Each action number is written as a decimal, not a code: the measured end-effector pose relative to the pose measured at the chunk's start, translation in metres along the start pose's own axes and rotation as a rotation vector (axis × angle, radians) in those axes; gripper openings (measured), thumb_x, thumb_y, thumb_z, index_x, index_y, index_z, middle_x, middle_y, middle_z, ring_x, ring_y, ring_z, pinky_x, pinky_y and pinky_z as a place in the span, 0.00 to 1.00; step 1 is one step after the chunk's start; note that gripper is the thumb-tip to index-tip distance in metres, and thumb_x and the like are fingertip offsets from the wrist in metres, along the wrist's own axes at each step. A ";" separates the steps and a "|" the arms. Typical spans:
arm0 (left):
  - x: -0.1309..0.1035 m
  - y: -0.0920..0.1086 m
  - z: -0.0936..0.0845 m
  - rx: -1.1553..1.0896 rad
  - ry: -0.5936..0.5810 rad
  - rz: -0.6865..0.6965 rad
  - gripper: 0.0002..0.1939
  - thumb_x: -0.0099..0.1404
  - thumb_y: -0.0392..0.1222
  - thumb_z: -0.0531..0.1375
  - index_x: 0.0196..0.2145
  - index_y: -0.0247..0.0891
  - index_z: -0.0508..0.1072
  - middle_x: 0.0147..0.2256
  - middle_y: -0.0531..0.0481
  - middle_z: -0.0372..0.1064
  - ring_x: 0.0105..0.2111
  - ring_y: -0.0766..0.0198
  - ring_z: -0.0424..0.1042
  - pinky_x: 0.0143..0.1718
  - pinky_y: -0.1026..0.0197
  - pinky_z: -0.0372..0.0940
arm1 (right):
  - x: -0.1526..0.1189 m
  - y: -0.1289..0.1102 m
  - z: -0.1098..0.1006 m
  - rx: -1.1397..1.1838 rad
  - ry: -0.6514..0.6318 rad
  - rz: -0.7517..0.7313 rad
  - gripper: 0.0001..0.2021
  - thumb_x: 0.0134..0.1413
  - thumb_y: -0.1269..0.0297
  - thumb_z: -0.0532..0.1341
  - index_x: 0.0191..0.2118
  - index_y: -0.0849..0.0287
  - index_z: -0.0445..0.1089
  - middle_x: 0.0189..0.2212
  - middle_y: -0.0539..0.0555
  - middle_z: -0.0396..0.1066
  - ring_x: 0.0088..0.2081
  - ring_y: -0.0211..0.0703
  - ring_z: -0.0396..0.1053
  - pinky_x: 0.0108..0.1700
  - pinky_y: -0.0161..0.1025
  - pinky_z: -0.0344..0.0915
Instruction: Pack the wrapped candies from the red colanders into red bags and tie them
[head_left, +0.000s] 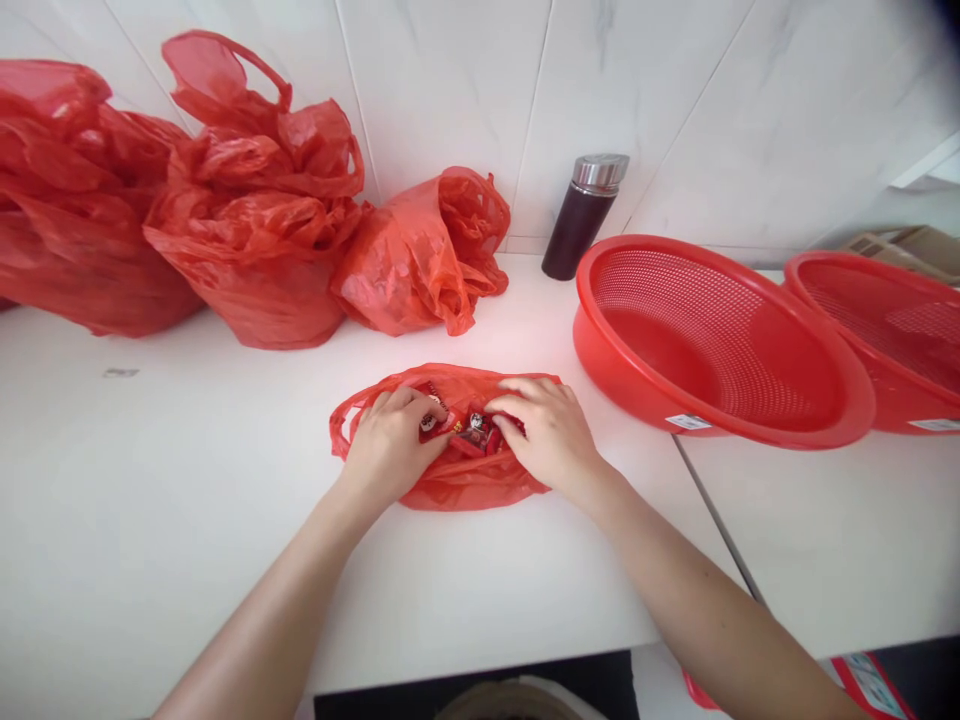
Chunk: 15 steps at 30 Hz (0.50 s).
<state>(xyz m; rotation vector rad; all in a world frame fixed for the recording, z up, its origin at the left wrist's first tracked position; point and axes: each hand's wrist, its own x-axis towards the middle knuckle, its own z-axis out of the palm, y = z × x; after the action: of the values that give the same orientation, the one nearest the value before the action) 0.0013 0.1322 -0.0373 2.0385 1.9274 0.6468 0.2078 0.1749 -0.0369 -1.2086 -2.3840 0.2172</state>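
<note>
An opened red plastic bag [465,492] lies on the white table, with small wrapped red items [474,436] showing inside it. At the bag's left side my left hand [394,440] is closed, its fingertips and thumb around a small wrapped packet with a round black-and-white print. My right hand [551,430] reaches into the bag from the right. Its thumb and fingers are apart and curved beside the small items; nothing is seen held between them.
Three full red bags [255,250] stand along the wall at the back left. A dark flask [576,220] with a silver lid stands behind the table's middle. Two red perforated baskets [660,350] are at the right. A seam crosses the white table [187,520] at right.
</note>
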 end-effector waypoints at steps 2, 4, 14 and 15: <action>0.000 0.003 -0.007 -0.118 0.034 -0.089 0.07 0.60 0.46 0.61 0.35 0.43 0.73 0.39 0.50 0.74 0.40 0.53 0.71 0.42 0.52 0.64 | 0.001 0.002 0.000 0.027 0.046 0.009 0.09 0.58 0.70 0.60 0.39 0.53 0.76 0.46 0.53 0.74 0.47 0.51 0.68 0.49 0.51 0.61; 0.000 0.007 -0.016 -0.287 0.072 -0.205 0.11 0.59 0.50 0.62 0.36 0.43 0.73 0.38 0.51 0.76 0.38 0.55 0.73 0.41 0.54 0.66 | 0.002 -0.001 -0.002 0.124 0.091 -0.010 0.07 0.59 0.68 0.60 0.41 0.54 0.74 0.44 0.53 0.75 0.46 0.49 0.69 0.50 0.49 0.62; -0.006 0.024 -0.020 -1.016 -0.245 -0.109 0.10 0.57 0.45 0.67 0.37 0.41 0.78 0.37 0.49 0.75 0.38 0.59 0.75 0.44 0.56 0.70 | -0.001 -0.027 -0.018 0.675 -0.001 0.036 0.16 0.67 0.59 0.50 0.27 0.57 0.60 0.24 0.48 0.61 0.27 0.36 0.60 0.33 0.35 0.59; -0.006 0.026 -0.019 -1.061 -0.259 -0.108 0.11 0.57 0.44 0.67 0.39 0.41 0.77 0.37 0.50 0.75 0.38 0.60 0.74 0.44 0.56 0.70 | -0.001 -0.027 -0.019 0.692 0.011 0.047 0.16 0.67 0.59 0.49 0.27 0.57 0.59 0.23 0.47 0.59 0.27 0.36 0.58 0.32 0.35 0.59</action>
<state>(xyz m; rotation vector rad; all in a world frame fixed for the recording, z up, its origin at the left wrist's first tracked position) 0.0141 0.1222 -0.0092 1.2404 1.1176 1.0182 0.1978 0.1567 -0.0113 -0.9142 -1.9948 0.9531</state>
